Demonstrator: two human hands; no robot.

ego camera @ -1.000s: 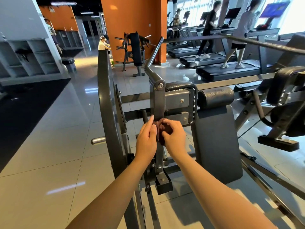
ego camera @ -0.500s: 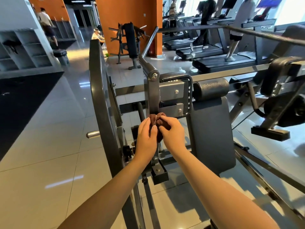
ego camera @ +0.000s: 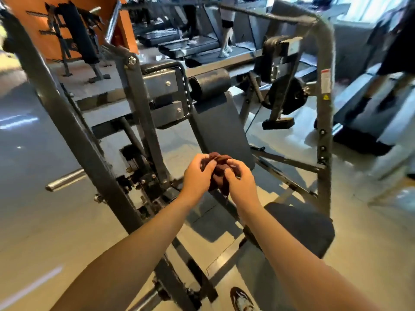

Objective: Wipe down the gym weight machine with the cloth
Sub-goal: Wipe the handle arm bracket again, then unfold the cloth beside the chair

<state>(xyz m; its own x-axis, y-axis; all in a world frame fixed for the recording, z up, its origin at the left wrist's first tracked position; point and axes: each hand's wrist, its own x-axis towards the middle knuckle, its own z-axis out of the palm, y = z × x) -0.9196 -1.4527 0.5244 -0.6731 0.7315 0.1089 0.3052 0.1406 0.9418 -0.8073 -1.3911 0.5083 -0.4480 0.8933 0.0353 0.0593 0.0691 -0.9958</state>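
Gym clean-up: a person's left hand point(ego camera: 197, 176) and right hand point(ego camera: 241, 184) hold a bunched, dark maroon cloth point(ego camera: 219, 170) between them in front of a grey steel gym weight machine point(ego camera: 143, 104). The fingers of both hands are curled close together and pinch the fabric, the left from its left side and the right from its right. Folds rise above the knuckles and a tail hangs below the palms. The cloth sits just before the lower edge of the machine's slanted dark grey back pad point(ego camera: 220, 122); whether it touches the pad cannot be told. Above the pad lies a black cylindrical roller cushion point(ego camera: 210, 83), and to the lower right a rounded black seat pad point(ego camera: 301, 227). A chrome weight peg point(ego camera: 65, 179) sticks out from the left side of the frame. A round black weight plate point(ego camera: 289, 97) sits on the far side near a tall grey post point(ego camera: 324, 122), which bears a red-and-white warning label point(ego camera: 325, 79). A patterned shoe point(ego camera: 241, 299) shows at the bottom edge. Behind, a person's legs point(ego camera: 226, 28) stand on a row of black treadmills point(ego camera: 190, 44), with an orange wall point(ego camera: 29, 21) at far left.
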